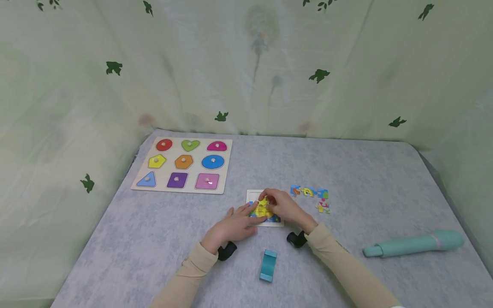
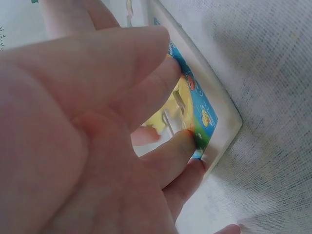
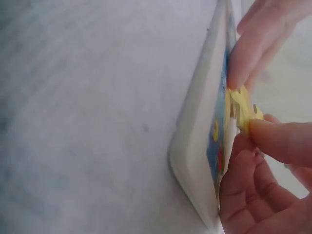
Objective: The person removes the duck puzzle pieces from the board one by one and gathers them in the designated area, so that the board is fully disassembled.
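Note:
A small jigsaw puzzle in a white frame (image 1: 265,225) lies near the table's middle, partly filled with blue, green and yellow pieces. My left hand (image 1: 233,225) rests on it, fingers extended; in the left wrist view the fingertips (image 2: 185,139) press the pieces by the frame's edge. Between thumb and fingers, my right hand (image 1: 286,207) pinches a yellow puzzle piece (image 3: 243,109), tilted up at the puzzle's yellow part. Both hands cover much of the picture. Loose pieces (image 1: 308,192) lie right of the frame, with another piece (image 1: 323,206) just below them.
A shape board (image 1: 197,164) with colourful knobbed shapes lies at the back left. A teal, curved-ended object (image 1: 267,266) is in front of the puzzle. At the right lies a teal object like a folded umbrella (image 1: 416,244). Patterned cloth hangs behind the table.

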A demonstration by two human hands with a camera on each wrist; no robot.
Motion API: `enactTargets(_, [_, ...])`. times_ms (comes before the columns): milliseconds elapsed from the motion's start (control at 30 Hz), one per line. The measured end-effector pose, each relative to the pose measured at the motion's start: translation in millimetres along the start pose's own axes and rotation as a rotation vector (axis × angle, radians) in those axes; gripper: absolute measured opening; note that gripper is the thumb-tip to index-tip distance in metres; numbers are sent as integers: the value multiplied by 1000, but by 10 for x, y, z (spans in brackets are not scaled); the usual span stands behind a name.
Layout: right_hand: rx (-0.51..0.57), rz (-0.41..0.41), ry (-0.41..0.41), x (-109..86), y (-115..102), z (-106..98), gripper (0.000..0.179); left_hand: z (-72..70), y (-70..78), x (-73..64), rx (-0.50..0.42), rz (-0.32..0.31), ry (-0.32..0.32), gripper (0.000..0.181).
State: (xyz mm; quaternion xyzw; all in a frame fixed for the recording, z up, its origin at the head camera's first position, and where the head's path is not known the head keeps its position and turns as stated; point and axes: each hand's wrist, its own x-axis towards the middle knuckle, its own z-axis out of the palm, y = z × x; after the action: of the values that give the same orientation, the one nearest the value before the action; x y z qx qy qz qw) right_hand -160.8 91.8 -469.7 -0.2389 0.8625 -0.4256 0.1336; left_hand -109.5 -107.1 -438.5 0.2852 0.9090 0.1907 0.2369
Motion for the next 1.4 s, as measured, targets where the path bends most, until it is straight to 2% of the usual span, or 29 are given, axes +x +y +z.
enactTargets(167, [72, 48, 56, -73, 50, -141, 23, 6, 10, 7, 10, -7, -2, 41])
enactTargets(367, [96, 121, 112, -229, 132, -448, 22, 5, 20, -5, -9, -9, 13, 40])
enactTargets(567, [28, 209, 140, -396, 303, -681, 21, 27, -2, -9, -16, -1, 27, 40])
enactTargets(767, [-32, 307, 139, -507, 392, -762, 20, 42, -23, -5, -25, 16, 37, 40])
enactTargets(1033, [-111, 298, 176, -552, 437, -722, 19, 48, -26, -13, -35, 16, 48, 40])
enactTargets(1267, [-193, 217, 204, -571, 390, -682, 17, 62, -34, -20, -39, 15, 65, 40])
enactTargets(1400, [-240, 215, 193, -557, 394, -661, 20, 74, -48, -20, -36, 21, 70, 40])
